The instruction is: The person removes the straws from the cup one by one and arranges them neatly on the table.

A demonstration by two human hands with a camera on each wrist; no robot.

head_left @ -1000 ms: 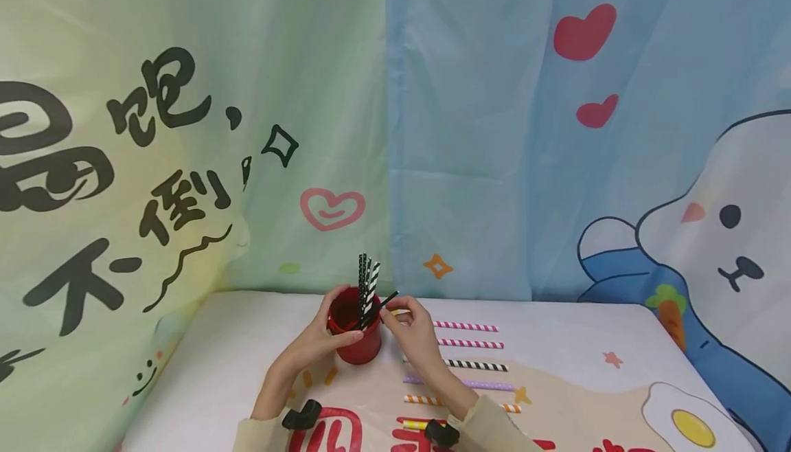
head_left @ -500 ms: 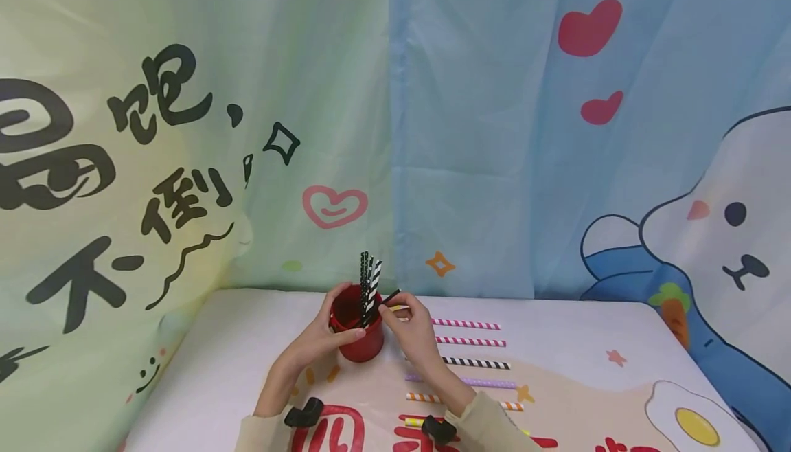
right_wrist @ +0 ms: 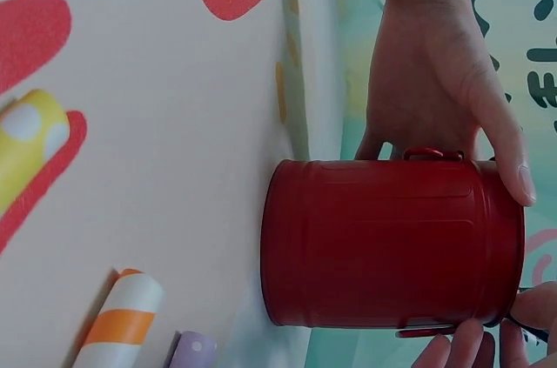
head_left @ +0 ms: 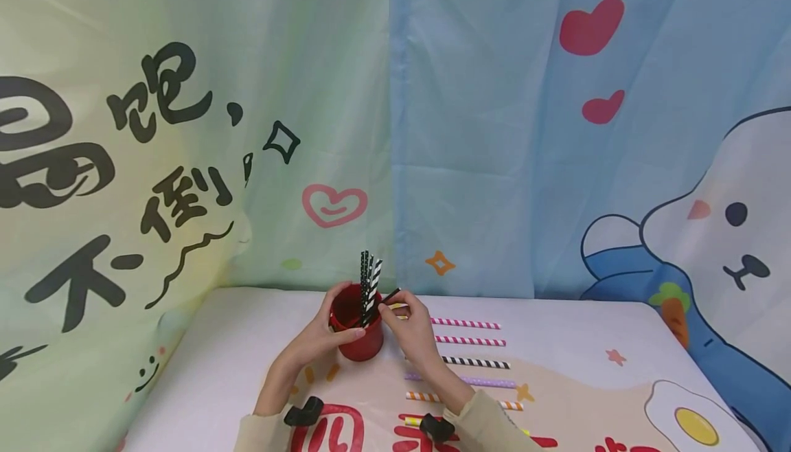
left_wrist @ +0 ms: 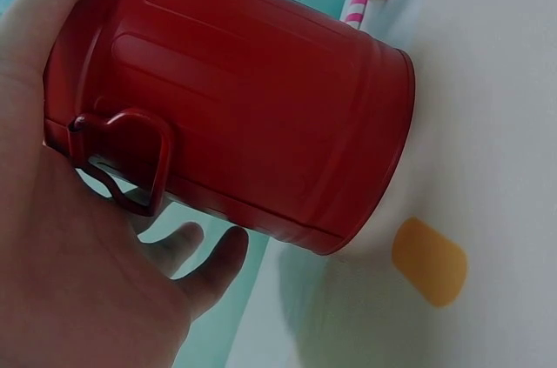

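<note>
A red metal bucket (head_left: 361, 343) with side handles stands on the table, several black-and-white patterned straws (head_left: 369, 287) upright in it. My left hand (head_left: 316, 337) grips the bucket from the left, thumb over the near rim; the left wrist view shows the palm beside one handle of the bucket (left_wrist: 252, 98). At the right rim, my right hand (head_left: 413, 332) pinches a dark straw (head_left: 391, 295) that leans out over the edge. The right wrist view shows the right fingertips close against the bucket (right_wrist: 392, 246) near its other handle.
Right of the bucket lie pink striped straws (head_left: 466, 323), a black striped straw (head_left: 488, 364), a purple straw (head_left: 494, 383), an orange striped straw (head_left: 511, 406) and a yellow one (head_left: 412, 422), partly under my right arm. A printed curtain (head_left: 463, 129) hangs behind the table.
The head view has shifted slightly. Both hands keep their places at the bucket, and the dark straw stays between the right fingers at the rim.
</note>
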